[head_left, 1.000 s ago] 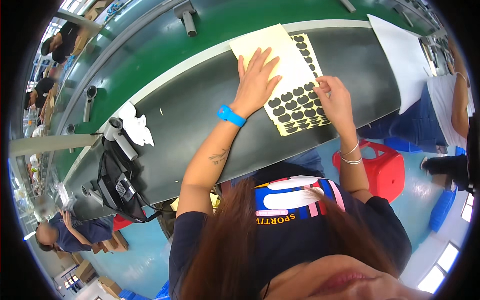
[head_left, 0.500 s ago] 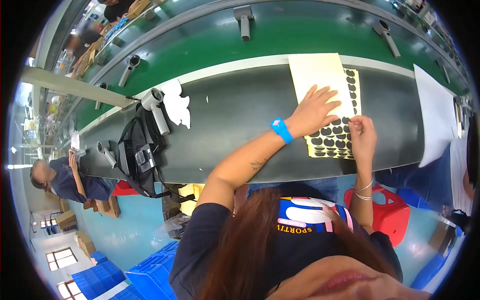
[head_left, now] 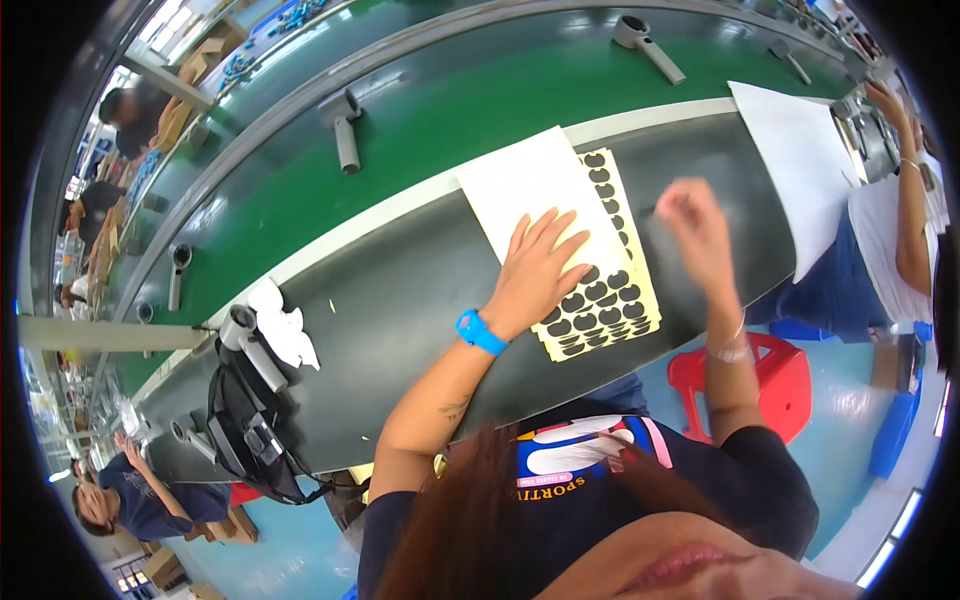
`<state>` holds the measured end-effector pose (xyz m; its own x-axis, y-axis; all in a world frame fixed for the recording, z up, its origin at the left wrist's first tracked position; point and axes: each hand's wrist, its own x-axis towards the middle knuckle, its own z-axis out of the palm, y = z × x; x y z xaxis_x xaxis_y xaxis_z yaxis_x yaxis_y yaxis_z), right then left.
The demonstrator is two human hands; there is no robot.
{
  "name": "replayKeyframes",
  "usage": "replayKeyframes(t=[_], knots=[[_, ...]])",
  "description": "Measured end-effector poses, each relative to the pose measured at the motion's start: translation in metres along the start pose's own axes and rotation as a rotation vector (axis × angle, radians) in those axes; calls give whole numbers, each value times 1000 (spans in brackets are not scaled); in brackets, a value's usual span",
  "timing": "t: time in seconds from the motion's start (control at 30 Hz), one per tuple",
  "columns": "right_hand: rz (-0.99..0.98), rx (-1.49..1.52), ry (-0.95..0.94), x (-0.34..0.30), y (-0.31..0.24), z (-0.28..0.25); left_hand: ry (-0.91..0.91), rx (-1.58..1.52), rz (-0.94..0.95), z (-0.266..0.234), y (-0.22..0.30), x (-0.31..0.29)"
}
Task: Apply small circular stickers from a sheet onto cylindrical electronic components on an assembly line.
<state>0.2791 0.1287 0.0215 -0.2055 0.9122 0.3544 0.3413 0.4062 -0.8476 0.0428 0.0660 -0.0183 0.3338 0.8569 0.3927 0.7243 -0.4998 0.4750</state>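
A stack of yellow sheets with rows of black, round notched stickers [head_left: 603, 318] lies on the dark work surface. Over its left part rests a plain cream sheet [head_left: 525, 185]. My left hand [head_left: 540, 272] is spread flat on that sheet, fingers apart, pressing near its lower end. To the right of the stack, my right hand [head_left: 700, 235] is raised with thumb and fingers pinched. A small dark piece, apparently a black sticker [head_left: 657, 209], shows at its blurred fingertips.
Beyond the work surface runs a green conveyor belt [head_left: 430, 130] carrying grey dryer-shaped housings [head_left: 346, 145]. A black bag [head_left: 240, 410], another grey housing [head_left: 255, 350] and crumpled white paper [head_left: 288, 330] lie left. A white sheet [head_left: 790, 170] lies right, beside a co-worker [head_left: 880, 240].
My right hand has left the edge of the sticker sheets and moved up and to the right, still pinched. My left hand stays flat on the cream sheet. The whole view has turned.
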Motion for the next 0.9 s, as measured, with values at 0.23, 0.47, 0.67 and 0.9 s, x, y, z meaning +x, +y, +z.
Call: replayKeyframes(t=[0.23, 0.47, 0.67, 0.9], knots=[[-63, -479, 321, 197, 147, -42, -10, -25, 4, -2, 3, 1], [-3, -488, 361, 224, 158, -10, 14, -44, -16, -4, 8, -14], [-315, 236, 162, 159, 27, -19, 36, -63, 19, 1, 5, -23], [-457, 139, -53, -20, -93, 9, 514, -313, -42, -25, 6, -34]])
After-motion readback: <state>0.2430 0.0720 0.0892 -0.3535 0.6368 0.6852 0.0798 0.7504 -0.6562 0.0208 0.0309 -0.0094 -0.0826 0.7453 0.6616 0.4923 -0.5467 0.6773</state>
